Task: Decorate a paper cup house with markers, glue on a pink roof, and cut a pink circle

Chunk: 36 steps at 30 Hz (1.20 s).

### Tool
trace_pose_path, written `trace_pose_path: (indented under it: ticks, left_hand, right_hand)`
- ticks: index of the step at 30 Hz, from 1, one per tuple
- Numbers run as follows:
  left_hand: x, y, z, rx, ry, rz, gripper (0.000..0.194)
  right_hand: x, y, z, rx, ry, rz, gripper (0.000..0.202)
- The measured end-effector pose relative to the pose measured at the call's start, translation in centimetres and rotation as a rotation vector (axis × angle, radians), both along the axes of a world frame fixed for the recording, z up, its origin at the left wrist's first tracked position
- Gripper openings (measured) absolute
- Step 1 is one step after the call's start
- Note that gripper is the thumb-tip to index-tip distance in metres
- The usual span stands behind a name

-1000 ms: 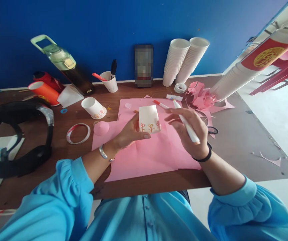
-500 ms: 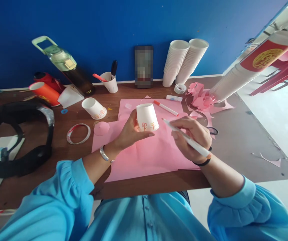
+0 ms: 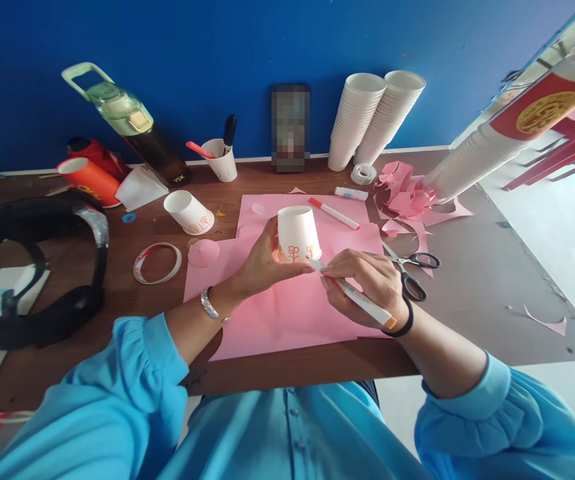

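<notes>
Cup (image 3: 298, 230): white, flowers drawn near its rim, held over the pink paper (image 3: 287, 320)
Left hand (image 3: 266, 263): fingers and thumb gripping the cup's side
Right hand (image 3: 367, 287): fingers pinched around a white marker (image 3: 362, 301), its tip at the drawn flowers
Right of paper: black-handled scissors (image 3: 405, 267)
Behind: red-capped marker (image 3: 335, 213) lying on the paper

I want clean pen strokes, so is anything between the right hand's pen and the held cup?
Nothing visible does. The pen is at the lower edge of the cup, the left hand gripping close beside the tip.
</notes>
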<state>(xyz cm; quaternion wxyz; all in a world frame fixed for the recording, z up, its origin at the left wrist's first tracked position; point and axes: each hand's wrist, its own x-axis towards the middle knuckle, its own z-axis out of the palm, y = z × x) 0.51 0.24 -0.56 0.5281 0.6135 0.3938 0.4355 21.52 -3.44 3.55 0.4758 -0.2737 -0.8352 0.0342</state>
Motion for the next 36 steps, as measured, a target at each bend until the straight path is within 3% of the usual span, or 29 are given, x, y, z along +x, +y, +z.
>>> trace_pose_path:
  ticks: [22,30,33,36]
  left_hand:
    - [0.2,-0.1,0.4,-0.002,-0.039,-0.016,0.088]
    - [-0.4,0.1,-0.2,-0.039,-0.087,-0.053,0.084]
    - [-0.6,0.3,-0.6,-0.090,-0.162,-0.059,0.081]
    - [-0.7,0.5,-0.6,-0.174,-0.278,-0.123,0.078]
  right_hand:
    - [-0.1,0.1,-0.2,0.009,-0.017,0.000,0.022]
    - [0.4,0.1,0.2,0.057,0.134,-0.039,0.021]
    - [1.0,0.2,0.1,-0.020,0.180,-0.085,0.019]
    - [1.4,0.5,-0.3,-0.201,0.260,-0.093,0.023]
